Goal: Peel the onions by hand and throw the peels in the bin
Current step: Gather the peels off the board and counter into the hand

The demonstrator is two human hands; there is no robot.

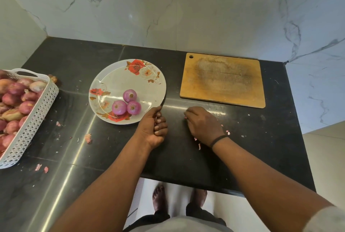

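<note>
The left hand is curled into a fist, a sliver of peel seemingly held inside, though its contents cannot be made out. Three peeled onions lie on the plate just beyond it. The right hand is pressed fingers-down onto peel scraps on the counter. The basket of unpeeled onions, far left of both, is cut off.

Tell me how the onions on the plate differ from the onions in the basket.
The plate onions are peeled, smooth and shiny purple; the basket onions still wear dry, papery reddish-brown skin. The plate onions number three, lying close together near the rim of the plate; the basket onions are many, heaped in the white basket. Both groups are small, round and whole.
</note>
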